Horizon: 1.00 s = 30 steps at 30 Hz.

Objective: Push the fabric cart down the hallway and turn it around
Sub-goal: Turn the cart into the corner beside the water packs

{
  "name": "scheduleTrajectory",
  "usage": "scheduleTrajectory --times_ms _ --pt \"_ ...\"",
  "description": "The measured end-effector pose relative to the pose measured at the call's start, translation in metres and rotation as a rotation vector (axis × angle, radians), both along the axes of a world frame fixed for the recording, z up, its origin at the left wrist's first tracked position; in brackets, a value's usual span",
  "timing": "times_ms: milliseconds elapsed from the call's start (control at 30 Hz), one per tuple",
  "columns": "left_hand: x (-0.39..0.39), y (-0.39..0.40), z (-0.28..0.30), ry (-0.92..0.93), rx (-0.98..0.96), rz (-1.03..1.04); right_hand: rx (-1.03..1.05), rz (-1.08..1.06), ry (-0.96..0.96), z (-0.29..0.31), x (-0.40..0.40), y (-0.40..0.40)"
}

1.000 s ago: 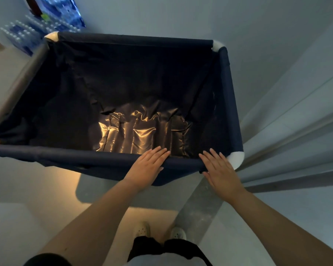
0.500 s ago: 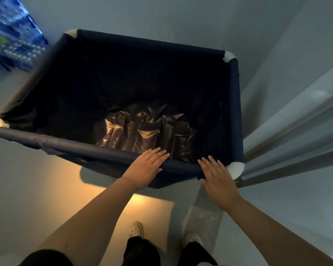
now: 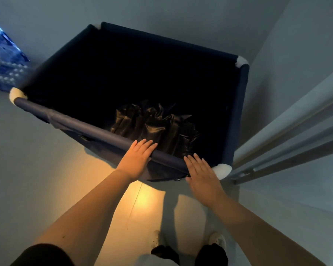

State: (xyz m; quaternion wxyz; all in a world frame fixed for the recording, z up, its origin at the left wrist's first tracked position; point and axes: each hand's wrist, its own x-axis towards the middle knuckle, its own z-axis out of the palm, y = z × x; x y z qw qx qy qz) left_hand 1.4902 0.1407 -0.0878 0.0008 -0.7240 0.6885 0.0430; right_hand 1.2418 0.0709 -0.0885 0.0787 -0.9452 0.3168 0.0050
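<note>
Mid-turn by the look: both palms flat, fingers spread wide, left hand [image 3: 137,160] and right hand [image 3: 204,172] pressing near rail of navy fabric cart [image 3: 240,116], angled beside pale wall rail [image 3: 288,131]; turnaround unfinished.

Matt navy cloth cart [image 3: 240,112], white foam-like corner caps [image 3: 222,169], glossy crumpled black liner [image 3: 154,121], smooth floor [image 3: 37,169].

No legible text, seemingly.
</note>
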Motion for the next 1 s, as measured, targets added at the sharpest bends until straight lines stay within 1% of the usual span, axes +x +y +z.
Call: scheduleTrajectory --times_ms 133,267,600,933,1000 --pt "0.028 -0.002 0.001 0.024 -0.024 0.016 -0.021 0.029 0.042 -0.002 0.03 0.005" --pt "0.054 -0.004 0.0 0.034 -0.025 0.013 -0.087 0.123 0.099 -0.005 0.052 0.001" --pt "0.103 -0.012 -0.001 0.036 -0.008 -0.004 -0.144 0.422 0.079 -0.011 0.089 -0.022" --pt "0.144 -0.023 0.001 0.007 0.04 -0.001 0.005 0.36 0.005 -0.003 0.134 -0.019" --pt "0.153 -0.026 0.001 -0.028 0.068 -0.003 0.033 0.365 0.007 -0.001 0.143 -0.019"
